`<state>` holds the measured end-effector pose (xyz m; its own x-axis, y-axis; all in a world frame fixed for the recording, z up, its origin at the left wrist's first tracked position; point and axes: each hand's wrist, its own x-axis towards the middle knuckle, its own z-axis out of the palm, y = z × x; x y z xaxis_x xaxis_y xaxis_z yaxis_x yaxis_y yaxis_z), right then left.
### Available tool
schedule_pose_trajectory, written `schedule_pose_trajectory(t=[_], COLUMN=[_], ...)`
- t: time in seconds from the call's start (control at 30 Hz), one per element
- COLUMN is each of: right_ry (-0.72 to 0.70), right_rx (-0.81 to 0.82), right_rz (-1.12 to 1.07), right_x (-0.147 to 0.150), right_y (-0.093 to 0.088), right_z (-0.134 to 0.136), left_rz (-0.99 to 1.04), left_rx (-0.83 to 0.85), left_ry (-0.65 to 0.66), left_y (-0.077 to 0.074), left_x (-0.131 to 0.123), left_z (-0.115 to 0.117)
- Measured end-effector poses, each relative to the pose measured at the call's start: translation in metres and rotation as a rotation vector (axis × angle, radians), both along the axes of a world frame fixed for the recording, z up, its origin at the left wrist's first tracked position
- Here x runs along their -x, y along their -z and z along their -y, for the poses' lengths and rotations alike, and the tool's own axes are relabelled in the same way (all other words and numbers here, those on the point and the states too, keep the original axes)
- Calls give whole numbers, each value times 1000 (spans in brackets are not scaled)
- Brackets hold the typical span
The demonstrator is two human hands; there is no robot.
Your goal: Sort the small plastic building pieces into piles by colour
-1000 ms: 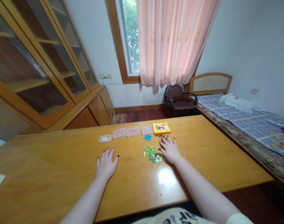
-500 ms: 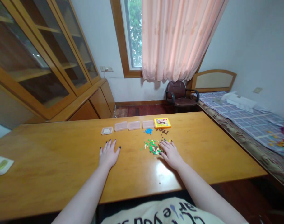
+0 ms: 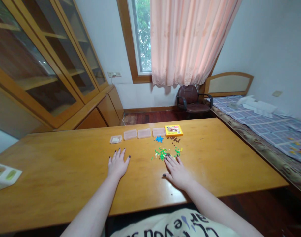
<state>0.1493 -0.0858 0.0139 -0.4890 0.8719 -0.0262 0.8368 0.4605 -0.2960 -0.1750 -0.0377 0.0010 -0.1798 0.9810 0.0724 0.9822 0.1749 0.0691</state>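
Observation:
My left hand lies flat on the wooden table with its fingers spread and nothing under it that I can see. My right hand is open, its fingertips at the near edge of a mixed scatter of small building bricks, mostly green with some white, yellow and brown. The fingers hide part of that scatter. Beyond it sit a small heap of blue bricks and a loose group of brown bricks.
Along the table's back stand several clear plastic boxes and a yellow box with a printed lid. A smaller clear box holds something white. At the far left lies a white and green object. A bed stands to the right.
My right hand has drawn back toward me and slightly left, uncovering green and yellow bricks on the right. My left hand stays flat; the whole view has shifted a little.

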Motion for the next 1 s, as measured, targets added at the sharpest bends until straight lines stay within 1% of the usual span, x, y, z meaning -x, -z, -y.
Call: schedule_pose_trajectory(t=[0.07,0.13,0.2,0.3,0.33,0.4,0.47,0.63,0.7,0.77,0.87,0.93,1.0], right_ry=[88,129,72,-88,-100,-57,6,154,172,194,255,295,305], right_rx=[-12,-26,-29,-4,3,4,-3,30,77,104,111,89,51], right_rz=[21,32,21,-2,-1,6,10,13,23,31,51,62,64], right_x=[-6,-10,-8,2,5,7,2,-34,-47,-56,-60,-60,-59], right_y=[0,0,-2,-2,-2,-2,-3,-4,-3,-2,-2,-3,-5], right_z=[-4,-6,-3,2,2,-2,-11,-40,-45,-44,-36,-32,-32], left_rz=[-3,-8,-11,-11,-11,-12,-13,-7,-2,3,11,12,10], left_rx=[2,1,1,1,0,1,1,-2,-5,-8,0,8,11], left_ry=[-3,0,6,6,4,1,1,3,1,1,0,-1,-1], left_y=[0,-1,-1,0,0,-1,-1,-1,-1,-1,-1,-1,-1], left_x=[0,0,0,1,1,1,1,0,0,0,0,0,1], left_z=[0,0,0,0,0,0,0,-1,-1,-1,0,0,-1])
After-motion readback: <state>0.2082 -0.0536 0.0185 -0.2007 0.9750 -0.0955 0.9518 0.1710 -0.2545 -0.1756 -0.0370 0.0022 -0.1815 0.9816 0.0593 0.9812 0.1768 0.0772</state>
